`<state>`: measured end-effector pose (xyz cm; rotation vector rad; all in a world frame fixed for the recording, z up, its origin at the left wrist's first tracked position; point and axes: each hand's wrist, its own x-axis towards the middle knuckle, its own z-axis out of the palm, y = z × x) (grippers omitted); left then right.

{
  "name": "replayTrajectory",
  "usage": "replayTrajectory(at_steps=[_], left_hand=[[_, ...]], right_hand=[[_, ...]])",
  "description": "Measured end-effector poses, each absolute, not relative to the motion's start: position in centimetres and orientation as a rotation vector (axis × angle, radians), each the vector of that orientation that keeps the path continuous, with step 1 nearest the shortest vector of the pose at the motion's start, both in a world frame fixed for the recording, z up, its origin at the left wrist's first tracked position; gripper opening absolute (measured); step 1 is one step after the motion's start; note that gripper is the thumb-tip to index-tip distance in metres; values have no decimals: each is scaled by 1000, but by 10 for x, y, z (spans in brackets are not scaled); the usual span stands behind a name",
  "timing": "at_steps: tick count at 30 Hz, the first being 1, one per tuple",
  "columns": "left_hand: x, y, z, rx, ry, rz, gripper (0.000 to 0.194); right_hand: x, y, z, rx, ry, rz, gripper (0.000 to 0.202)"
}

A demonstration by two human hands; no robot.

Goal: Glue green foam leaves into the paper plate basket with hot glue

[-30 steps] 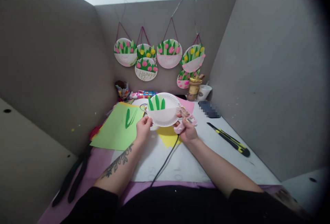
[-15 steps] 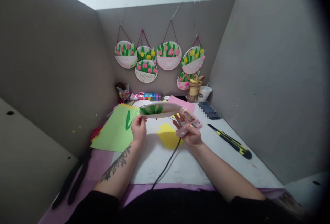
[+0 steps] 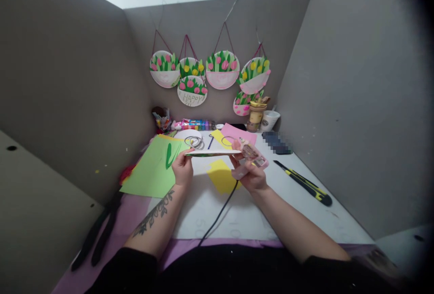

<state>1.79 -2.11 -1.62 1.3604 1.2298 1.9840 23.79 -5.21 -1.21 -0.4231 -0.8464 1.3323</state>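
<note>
A paper plate (image 3: 213, 153) is held up edge-on above the work surface, so only its thin rim and a little green show. My left hand (image 3: 183, 167) is closed, pinching the plate's left end. My right hand (image 3: 252, 174) is wrapped round a pink glue gun (image 3: 252, 153), whose black cord (image 3: 220, 215) trails down toward me. Fingers of that same hand also touch the plate's right end. Beneath the plate lies a yellow paper sheet (image 3: 220, 176). Left of my left hand is light green paper (image 3: 145, 172) with a dark green strip on it.
Decorated paper-plate baskets (image 3: 223, 77) hang on the back panel. A black-and-yellow cutter (image 3: 305, 183) and a blurred dark object (image 3: 277, 143) lie at right. Behind the plate are a wire coil (image 3: 195, 142), pink paper (image 3: 239, 133) and a white cup (image 3: 270, 121). Grey panels enclose the sides.
The plate has tipped from showing its green leaf shapes to nearly edge-on, uncovering the wire coil behind it. Both hands keep their hold on the plate and the glue gun.
</note>
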Motion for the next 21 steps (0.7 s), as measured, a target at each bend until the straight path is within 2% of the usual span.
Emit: replayTrajectory(at_steps=[13,21], left_hand=[[16,-18,-19,1383,1322,1928,14],[13,-8,-16,1247,1315,1657,18]], right_hand=[[241,-42,-22,-435,-815,1346,46],[244,-31,-25,-522,-694,1384,37]])
